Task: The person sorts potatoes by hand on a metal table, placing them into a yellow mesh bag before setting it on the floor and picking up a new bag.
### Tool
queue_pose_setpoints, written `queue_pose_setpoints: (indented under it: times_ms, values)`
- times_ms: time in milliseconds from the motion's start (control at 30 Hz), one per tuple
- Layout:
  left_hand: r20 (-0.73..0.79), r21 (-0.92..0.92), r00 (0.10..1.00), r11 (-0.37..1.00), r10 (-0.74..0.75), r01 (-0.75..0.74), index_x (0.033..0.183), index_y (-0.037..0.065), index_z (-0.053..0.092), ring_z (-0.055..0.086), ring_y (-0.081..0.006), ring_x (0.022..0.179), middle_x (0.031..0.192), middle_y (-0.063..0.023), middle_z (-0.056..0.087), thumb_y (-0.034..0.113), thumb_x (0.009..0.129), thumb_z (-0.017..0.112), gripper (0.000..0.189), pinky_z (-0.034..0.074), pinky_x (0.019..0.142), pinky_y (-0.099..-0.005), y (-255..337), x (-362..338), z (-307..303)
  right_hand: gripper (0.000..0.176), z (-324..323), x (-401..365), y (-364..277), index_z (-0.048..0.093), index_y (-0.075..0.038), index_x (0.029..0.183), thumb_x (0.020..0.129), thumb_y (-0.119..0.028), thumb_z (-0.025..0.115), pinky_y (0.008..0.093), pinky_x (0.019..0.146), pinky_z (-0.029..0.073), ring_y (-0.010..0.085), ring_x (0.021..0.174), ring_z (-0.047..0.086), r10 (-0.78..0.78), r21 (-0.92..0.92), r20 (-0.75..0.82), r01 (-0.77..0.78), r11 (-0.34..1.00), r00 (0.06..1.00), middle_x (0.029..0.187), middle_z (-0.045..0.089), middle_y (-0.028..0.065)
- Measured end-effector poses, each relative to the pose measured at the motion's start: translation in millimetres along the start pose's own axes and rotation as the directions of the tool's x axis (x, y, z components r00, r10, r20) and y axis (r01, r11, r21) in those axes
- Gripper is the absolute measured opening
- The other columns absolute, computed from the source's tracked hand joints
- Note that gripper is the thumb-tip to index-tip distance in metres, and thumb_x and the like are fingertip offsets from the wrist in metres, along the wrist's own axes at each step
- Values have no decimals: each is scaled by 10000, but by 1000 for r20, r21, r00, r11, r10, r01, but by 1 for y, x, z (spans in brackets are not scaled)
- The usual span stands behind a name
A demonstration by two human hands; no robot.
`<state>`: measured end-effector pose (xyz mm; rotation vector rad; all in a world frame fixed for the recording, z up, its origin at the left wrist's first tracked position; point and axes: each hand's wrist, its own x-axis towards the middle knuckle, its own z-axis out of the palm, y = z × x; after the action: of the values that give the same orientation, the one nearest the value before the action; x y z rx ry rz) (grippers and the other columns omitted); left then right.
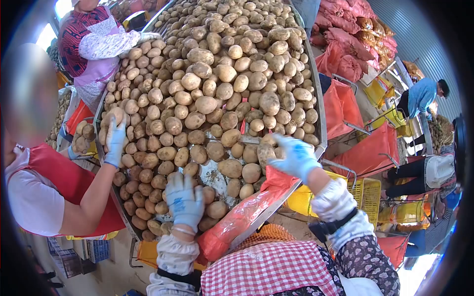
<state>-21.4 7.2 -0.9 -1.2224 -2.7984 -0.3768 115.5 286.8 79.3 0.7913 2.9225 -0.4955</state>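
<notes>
A large sorting table is heaped with potatoes [205, 104]. My left hand [185, 201], in a white and light-blue glove, rests palm down on the potatoes near the front edge, its fingers apart. My right hand [295, 157], gloved alike, is at the right front of the heap; its fingers reach toward a long potato [265, 154], and the thumb side touches or nearly touches it. Whether it grips that potato cannot be made out. Red plastic sheeting [247, 212] lies over the front edge below both hands. A bare patch of metal tabletop [212, 175] shows between my hands.
At the left, a co-worker in a red apron [64, 185] has gloved hands at the potatoes. Another person in a patterned top [84, 44] reaches in at the upper left. Red sacks [340, 108] hang on the right beside a yellow crate [364, 197]. More people stand farther right.
</notes>
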Motion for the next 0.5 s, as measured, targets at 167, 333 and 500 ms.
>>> queue_pose_setpoints:
  times_ms: [167, 333, 500]
  values:
    - [-68, -152, 919, 906, 388, -394, 1329, 84, 449, 441, -365, 1216, 1354, -168, 452, 228, 775, 607, 593, 337, 1025, -473, 54, 47, 43, 654, 39, 52, 6, 415, -118, 1364, 787, -339, 631, 408, 934, 452, 340, 1097, 576, -96, 265, 136, 57, 963, 986, 1197, 566, 234]
    - [426, -107, 903, 994, 54, -9, 1342, 89, 427, 462, -384, 1202, 1346, -210, 446, 348, 797, 621, 634, 421, 945, -450, 58, 50, 32, 684, 45, 34, 30, 339, -28, 1402, 787, -213, 576, 389, 880, 504, 245, 1134, 560, -322, 916, 130, -238, -324, 938, 1310, 510, 103]
    - [375, -13, 927, 999, -35, 43, 1282, 81, 471, 575, -344, 1066, 1238, -204, 538, 447, 829, 595, 595, 483, 847, -431, 69, 63, 46, 615, 44, 6, 17, 383, -56, 1363, 818, -261, 581, 424, 790, 516, 312, 1005, 601, -366, 659, 131, -357, -662, 921, 1227, 553, 158]
